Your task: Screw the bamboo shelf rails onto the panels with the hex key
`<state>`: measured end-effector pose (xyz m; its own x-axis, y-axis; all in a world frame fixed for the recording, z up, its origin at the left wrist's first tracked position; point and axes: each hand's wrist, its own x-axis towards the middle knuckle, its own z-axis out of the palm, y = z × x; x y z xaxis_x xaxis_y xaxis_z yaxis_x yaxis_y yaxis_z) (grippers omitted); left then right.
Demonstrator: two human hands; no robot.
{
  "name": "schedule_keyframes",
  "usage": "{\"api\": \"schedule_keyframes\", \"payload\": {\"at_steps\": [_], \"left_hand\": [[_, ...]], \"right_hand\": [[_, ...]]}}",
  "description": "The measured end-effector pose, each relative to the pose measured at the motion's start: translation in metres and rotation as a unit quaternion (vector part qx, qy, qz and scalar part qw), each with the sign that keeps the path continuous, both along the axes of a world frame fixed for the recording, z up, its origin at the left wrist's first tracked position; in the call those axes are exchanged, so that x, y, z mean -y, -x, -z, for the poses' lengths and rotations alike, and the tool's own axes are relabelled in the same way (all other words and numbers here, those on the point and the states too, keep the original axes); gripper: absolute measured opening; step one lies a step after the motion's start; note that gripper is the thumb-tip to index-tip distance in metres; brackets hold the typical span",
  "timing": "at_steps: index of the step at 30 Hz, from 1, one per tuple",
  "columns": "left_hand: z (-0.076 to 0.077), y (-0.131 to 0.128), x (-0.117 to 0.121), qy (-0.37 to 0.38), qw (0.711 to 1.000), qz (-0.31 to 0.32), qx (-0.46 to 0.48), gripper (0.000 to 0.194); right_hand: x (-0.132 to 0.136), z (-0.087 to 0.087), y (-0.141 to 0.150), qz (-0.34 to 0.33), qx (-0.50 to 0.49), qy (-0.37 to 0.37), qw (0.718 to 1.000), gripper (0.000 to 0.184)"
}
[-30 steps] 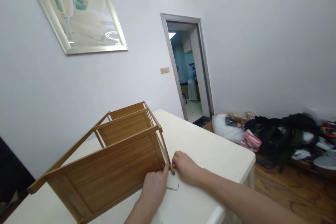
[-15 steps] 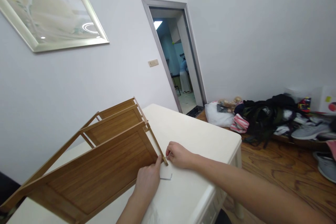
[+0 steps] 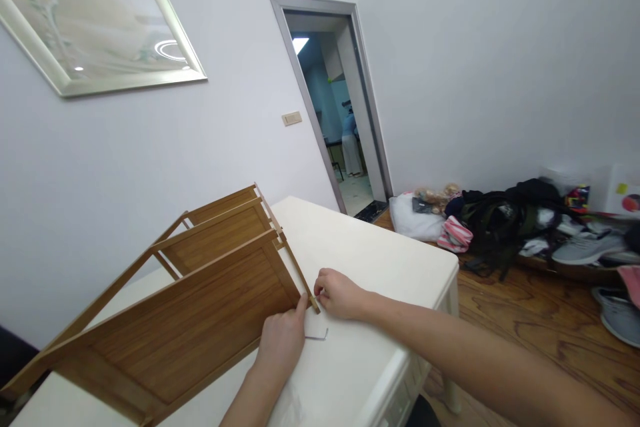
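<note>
In the head view, the wooden shelf unit (image 3: pixel 200 293) lay across the tabletop (image 3: pixel 360 247) from 7 to 9 o'clock, its panels tilted. Three panels showed between its rails.

At 7 o'clock, the left hand (image 3: pixel 283 340) had its index finger extended against the near panel's right-hand corner; its other fingers were curled, and whether they gripped could not be told. Towards 6 o'clock, the right hand (image 3: pixel 340 295) was closed in a pinch on a small pale piece (image 3: pixel 317 298) beside the end of the unit's slender rail. The piece was too small to identify.

A bent metal key (image 3: pixel 317 337) lay at 6 o'clock, just beside the left hand.

Between 3 and 4 o'clock stood a white bag (image 3: pixel 414 219), contents hidden, near a heap of dark straps and cloth (image 3: pixel 505 220). A printed white box (image 3: pixel 623 192) stood at 3 o'clock, contents likewise hidden.
</note>
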<state>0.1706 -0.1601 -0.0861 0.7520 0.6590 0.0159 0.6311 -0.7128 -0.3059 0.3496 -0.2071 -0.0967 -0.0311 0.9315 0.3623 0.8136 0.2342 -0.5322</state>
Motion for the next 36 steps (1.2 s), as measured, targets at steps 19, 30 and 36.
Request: {"api": "schedule_keyframes", "payload": {"at_steps": [19, 30, 36], "left_hand": [[-0.002, 0.000, 0.001, -0.005, 0.999, 0.023, 0.024, 0.053], [-0.008, -0.001, 0.004, 0.017, 0.999, 0.029, 0.032, 0.056], [-0.012, -0.002, 0.006, 0.037, 0.998, 0.015, 0.048, 0.052]], "right_hand": [[-0.007, 0.007, -0.001, -0.006, 0.010, 0.002, 1.000, 0.018], [-0.007, 0.009, -0.001, 0.021, 0.028, -0.011, 0.999, 0.014], [-0.005, 0.009, 0.000, 0.002, 0.055, -0.022, 0.998, 0.017]]}}
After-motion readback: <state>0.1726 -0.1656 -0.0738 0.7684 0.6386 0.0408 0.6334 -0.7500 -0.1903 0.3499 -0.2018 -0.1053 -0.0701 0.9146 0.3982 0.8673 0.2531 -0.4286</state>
